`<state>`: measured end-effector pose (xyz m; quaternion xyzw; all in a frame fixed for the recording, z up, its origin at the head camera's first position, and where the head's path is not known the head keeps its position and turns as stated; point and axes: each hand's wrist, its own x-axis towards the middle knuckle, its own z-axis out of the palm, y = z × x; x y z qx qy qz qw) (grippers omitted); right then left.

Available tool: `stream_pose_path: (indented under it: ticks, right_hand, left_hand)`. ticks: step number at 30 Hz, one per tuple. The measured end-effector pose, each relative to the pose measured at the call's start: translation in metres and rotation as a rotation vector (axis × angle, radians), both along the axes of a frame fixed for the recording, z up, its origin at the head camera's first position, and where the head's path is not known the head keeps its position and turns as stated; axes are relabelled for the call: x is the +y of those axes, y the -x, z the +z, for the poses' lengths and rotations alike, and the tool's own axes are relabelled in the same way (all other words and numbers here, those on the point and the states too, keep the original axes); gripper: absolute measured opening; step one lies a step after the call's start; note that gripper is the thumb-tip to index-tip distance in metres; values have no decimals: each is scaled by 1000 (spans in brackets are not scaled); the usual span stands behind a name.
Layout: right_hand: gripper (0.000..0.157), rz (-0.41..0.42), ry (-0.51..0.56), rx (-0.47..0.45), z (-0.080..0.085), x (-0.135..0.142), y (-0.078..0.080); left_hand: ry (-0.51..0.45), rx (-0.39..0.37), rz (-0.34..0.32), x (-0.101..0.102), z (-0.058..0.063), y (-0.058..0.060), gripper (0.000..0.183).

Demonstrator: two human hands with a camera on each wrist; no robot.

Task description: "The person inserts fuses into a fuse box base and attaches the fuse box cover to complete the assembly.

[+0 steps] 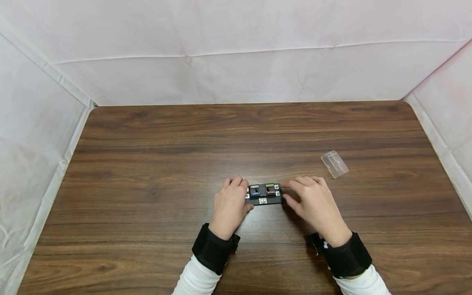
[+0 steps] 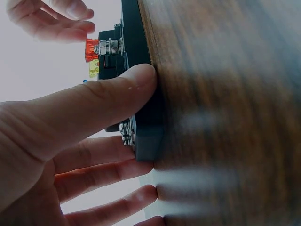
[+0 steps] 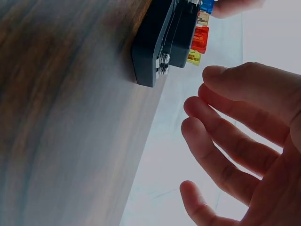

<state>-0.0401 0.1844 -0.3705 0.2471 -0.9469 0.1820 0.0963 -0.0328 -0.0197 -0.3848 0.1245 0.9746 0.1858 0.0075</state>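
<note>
A black fuse block (image 1: 273, 200) with metal terminal screws lies on the wooden table in front of me. Colored blade fuses stand in it, among them a red fuse (image 3: 200, 40), a yellow fuse (image 3: 194, 57) and a blue fuse (image 3: 207, 5). My left hand (image 1: 230, 205) holds the block's left end, its thumb (image 2: 136, 80) pressed along the near side and its fingers around the end. Beside the right end hovers my right hand (image 1: 313, 200), fingers loosely bent and spread, with nothing between them; the right wrist view shows a gap between these fingertips and the block.
Beyond my right hand, a clear plastic cover (image 1: 334, 164) lies on the brown wooden table (image 1: 155, 143). White cloth walls (image 1: 236, 78) stand along the table's back, left and right sides. Both wrists wear black bands (image 1: 346, 256).
</note>
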Motion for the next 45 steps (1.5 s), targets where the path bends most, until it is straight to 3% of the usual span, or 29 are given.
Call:
stream_pose_path:
  ticks: [24,45]
  right_hand:
    - [25,-33,-11,-8,-3,19,1]
    - [25,-51,-34,-15,-5,33,1]
  left_hand:
    - [-12,13,4,1,0,0,42]
    - [2,-19,0,0,2,-1,43]
